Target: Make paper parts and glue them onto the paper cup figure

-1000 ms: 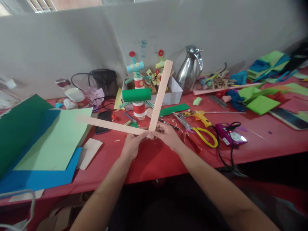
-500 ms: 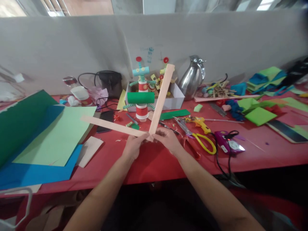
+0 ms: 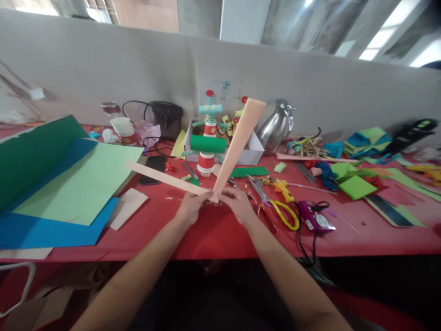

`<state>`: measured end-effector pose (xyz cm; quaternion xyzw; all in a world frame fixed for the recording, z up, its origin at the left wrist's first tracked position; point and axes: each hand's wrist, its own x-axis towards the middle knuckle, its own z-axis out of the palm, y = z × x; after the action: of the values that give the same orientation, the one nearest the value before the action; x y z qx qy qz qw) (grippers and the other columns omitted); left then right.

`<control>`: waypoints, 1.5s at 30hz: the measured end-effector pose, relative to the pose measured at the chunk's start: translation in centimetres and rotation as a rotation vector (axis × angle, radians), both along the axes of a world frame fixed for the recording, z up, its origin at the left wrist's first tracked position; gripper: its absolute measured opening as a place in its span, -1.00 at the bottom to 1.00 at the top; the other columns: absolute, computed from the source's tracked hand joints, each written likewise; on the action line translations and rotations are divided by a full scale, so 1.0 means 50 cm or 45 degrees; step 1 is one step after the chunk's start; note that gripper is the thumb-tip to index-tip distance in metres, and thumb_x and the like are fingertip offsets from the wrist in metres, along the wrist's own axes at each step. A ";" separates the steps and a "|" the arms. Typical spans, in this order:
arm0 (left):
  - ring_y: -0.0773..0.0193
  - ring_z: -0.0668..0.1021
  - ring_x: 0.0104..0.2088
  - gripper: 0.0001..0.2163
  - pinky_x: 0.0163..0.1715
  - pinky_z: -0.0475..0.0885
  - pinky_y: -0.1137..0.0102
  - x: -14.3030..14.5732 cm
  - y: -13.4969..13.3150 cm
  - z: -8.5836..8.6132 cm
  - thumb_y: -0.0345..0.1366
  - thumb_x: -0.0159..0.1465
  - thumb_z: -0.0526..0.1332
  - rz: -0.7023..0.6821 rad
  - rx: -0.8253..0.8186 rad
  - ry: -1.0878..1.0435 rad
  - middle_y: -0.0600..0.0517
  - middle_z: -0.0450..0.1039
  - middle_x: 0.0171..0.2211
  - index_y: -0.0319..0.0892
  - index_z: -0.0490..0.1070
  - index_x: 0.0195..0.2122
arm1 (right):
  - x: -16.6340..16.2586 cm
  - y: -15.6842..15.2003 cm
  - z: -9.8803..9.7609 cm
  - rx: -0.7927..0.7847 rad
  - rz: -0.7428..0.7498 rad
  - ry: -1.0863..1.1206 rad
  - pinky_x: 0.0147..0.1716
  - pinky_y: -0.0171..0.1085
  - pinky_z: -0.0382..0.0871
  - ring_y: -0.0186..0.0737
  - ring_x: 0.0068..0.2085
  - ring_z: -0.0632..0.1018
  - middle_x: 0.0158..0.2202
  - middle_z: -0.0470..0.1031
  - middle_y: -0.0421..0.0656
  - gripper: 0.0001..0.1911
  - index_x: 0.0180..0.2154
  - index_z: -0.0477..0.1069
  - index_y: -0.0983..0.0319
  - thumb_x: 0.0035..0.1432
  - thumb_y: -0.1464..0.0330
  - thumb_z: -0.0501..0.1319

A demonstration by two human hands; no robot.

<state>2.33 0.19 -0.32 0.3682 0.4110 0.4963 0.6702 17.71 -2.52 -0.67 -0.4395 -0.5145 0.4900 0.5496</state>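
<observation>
Two long peach paper strips point(image 3: 237, 145) meet in a V at my fingertips, above the red table. One strip stretches out to the left, the other rises up and to the right. My left hand point(image 3: 189, 209) pinches the joined end from the left. From the other side my right hand point(image 3: 237, 204) grips the same corner between thumb and fingers. Just beyond stands a paper-cup figure point(image 3: 206, 162) with a green paper roll point(image 3: 208, 144) across its front and springy folded-paper arms. The rising strip partly covers the white box point(image 3: 254, 151) behind.
To the right lie yellow-handled scissors point(image 3: 285, 215), a yellow glue gun point(image 3: 284, 187) and a purple device point(image 3: 315, 215) with a black cable. Green and blue sheets point(image 3: 72, 184) spread on the left. A steel jug point(image 3: 276, 126) stands at the back.
The upright strip leans further right and shows more of its width. Both hands keep their pinch at the corner. The whole view has shifted and tilted slightly.
</observation>
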 end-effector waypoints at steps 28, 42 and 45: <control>0.20 0.59 -0.47 -0.81 -0.40 0.46 0.38 -0.009 0.009 -0.009 -0.27 -0.06 0.43 -0.056 0.004 0.055 -0.08 0.60 -0.48 -0.28 0.60 -0.44 | 0.005 0.007 -0.003 -0.087 0.040 0.082 -0.27 -0.22 0.47 -0.26 -0.36 0.54 -0.40 0.57 -0.21 -0.75 -0.35 0.55 0.20 -0.13 0.25 0.43; 0.25 0.58 -0.46 -0.74 -0.36 0.46 0.36 -0.003 0.009 -0.004 -0.29 -0.11 0.50 0.055 0.136 0.096 -0.02 0.59 -0.48 -0.28 0.59 -0.40 | -0.001 0.001 0.008 -0.221 0.035 0.228 -0.35 -0.27 0.46 -0.30 -0.41 0.54 -0.44 0.54 -0.24 -0.66 -0.36 0.44 0.21 -0.15 0.19 0.45; 0.27 0.57 -0.46 -0.73 -0.37 0.45 0.38 -0.001 0.006 -0.002 -0.28 -0.14 0.51 0.087 0.106 0.074 -0.01 0.58 -0.49 -0.28 0.58 -0.42 | -0.001 0.002 0.009 -0.207 0.020 0.200 -0.39 -0.28 0.45 -0.33 -0.46 0.52 -0.49 0.53 -0.25 -0.67 -0.40 0.44 0.23 -0.14 0.16 0.44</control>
<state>2.26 0.50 -0.40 0.3958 0.4216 0.5244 0.6249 17.66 -2.44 -0.20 -0.4388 -0.4317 0.5676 0.5468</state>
